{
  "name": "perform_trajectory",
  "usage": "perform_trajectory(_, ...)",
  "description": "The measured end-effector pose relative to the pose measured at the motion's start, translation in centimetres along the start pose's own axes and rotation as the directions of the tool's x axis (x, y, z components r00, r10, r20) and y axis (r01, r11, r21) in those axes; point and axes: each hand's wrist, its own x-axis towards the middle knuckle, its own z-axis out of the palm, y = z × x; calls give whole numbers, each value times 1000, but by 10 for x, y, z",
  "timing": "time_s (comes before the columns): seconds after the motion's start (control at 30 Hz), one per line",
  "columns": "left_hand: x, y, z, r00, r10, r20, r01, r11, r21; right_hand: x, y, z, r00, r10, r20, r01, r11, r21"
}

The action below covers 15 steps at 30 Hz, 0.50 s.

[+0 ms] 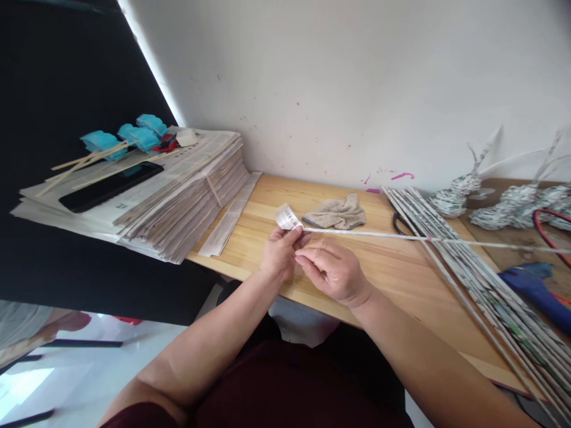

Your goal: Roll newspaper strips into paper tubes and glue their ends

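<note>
My left hand [277,251] pinches a newspaper strip [286,216] between thumb and fingers, above the front part of the wooden table. The strip's printed loose end curls up over the fingertips. From that grip a long, thin rolled paper tube [370,233] runs far to the right, passing over other tubes. Close beside it, my right hand [332,267] is closed, with thumb and forefinger pressed together near the left fingers. Whatever lies between those right fingertips is too small to make out. Just behind the tube lies a crumpled beige cloth [336,213].
A tall newspaper stack [187,196] at left bears a black phone [111,185], sticks and blue packets [141,135]. A flat paper strip [229,220] lies beside it. Finished paper tubes [477,273], a blue-handled tool [533,291] and woven paper pieces [504,205] occupy the right.
</note>
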Motion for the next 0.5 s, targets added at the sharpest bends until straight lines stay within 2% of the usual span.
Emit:
perform_trajectory(0.07, -2, -1, 0, 999, -1, 48, 0, 1000, 22, 3, 3, -1, 997, -55, -55, 48, 991, -123)
perform_trajectory(0.23, -7, -3, 0, 999, 3, 54, -4, 1000, 24, 6, 14, -8, 991, -3, -133, -57, 894, -444)
perform_trajectory(0.5, -14, 3, 0, 999, -54, 3, 54, 998, 24, 0, 18, -4, 999, -7, -41, -15, 857, -515)
